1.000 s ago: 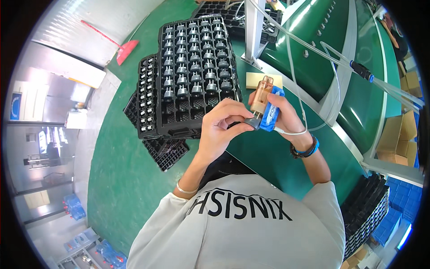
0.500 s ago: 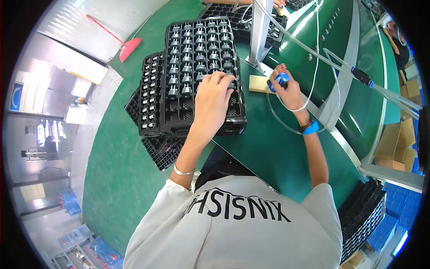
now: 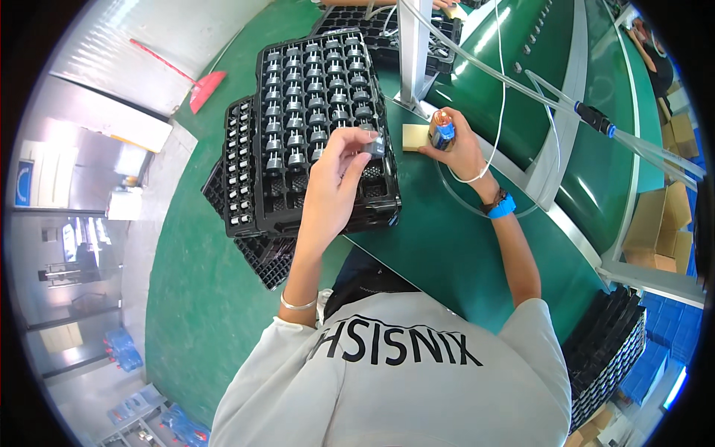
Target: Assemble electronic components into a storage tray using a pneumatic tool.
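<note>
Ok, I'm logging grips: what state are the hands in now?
Left hand: closed, pinching a small dark grey plug piece.
Right hand: closed around a blue and translucent amber handheld tool.

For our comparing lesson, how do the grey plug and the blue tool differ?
The plug is grey; the tool is blue with an orange top. The plug is at the large black tray; the tool, near the yellow block. Both are held: left hand, right hand.

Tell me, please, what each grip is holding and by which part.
Left grip: grey plug, pinched at the end nearest it. Right grip: blue-and-amber tool, around its blue body.
</note>
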`<action>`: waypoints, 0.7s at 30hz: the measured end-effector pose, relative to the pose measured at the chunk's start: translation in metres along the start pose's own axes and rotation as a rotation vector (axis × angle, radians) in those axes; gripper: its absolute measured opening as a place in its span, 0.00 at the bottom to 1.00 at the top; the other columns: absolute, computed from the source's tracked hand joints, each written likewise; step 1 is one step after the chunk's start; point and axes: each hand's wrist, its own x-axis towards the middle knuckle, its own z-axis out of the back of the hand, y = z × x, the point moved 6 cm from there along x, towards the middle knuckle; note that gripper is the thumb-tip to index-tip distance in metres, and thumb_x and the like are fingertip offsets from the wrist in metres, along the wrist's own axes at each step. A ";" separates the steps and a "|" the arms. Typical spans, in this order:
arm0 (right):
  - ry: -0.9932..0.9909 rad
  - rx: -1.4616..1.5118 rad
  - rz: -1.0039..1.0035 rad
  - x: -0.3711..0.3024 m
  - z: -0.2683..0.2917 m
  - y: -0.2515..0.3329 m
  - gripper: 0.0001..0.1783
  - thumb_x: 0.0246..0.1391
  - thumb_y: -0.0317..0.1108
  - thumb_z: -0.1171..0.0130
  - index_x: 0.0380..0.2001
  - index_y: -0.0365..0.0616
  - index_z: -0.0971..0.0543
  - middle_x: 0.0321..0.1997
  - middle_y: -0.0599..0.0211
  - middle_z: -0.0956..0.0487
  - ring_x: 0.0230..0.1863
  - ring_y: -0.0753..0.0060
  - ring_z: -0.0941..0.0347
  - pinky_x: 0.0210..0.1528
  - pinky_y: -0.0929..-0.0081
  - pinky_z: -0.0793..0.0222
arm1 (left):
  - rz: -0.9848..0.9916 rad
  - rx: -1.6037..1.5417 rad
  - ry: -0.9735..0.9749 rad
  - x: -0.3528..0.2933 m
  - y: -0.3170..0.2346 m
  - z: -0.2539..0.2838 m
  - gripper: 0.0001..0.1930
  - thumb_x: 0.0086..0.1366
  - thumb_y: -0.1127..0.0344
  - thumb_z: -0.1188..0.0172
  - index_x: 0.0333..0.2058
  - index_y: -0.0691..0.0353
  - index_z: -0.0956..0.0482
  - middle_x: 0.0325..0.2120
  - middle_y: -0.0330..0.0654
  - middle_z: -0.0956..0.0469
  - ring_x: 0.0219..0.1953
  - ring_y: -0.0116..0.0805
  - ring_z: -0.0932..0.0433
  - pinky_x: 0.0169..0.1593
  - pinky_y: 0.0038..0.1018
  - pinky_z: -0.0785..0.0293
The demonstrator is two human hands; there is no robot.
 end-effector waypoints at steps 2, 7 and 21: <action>-0.011 -0.035 0.001 0.000 0.000 0.000 0.38 0.33 0.38 0.29 0.48 0.39 0.37 0.44 0.56 0.30 0.44 0.61 0.31 0.48 0.71 0.35 | -0.070 -0.174 0.039 -0.007 -0.006 0.002 0.09 0.62 0.77 0.56 0.41 0.65 0.34 0.40 0.42 0.29 0.43 0.26 0.30 0.48 0.24 0.34; -0.032 -0.029 -0.006 0.000 0.000 0.001 0.37 0.34 0.39 0.29 0.47 0.38 0.36 0.43 0.56 0.30 0.44 0.61 0.30 0.47 0.71 0.35 | 0.016 -0.355 0.021 -0.018 -0.001 0.006 0.08 0.63 0.74 0.54 0.42 0.64 0.33 0.39 0.40 0.30 0.40 0.24 0.31 0.46 0.23 0.34; -0.542 -0.523 -0.124 0.049 0.095 -0.108 0.17 0.48 0.42 0.44 0.39 0.44 0.27 0.31 0.53 0.24 0.31 0.51 0.26 0.32 0.65 0.31 | 0.124 -0.446 0.036 -0.030 0.002 0.007 0.13 0.55 0.75 0.43 0.41 0.65 0.31 0.37 0.41 0.26 0.39 0.25 0.29 0.45 0.21 0.34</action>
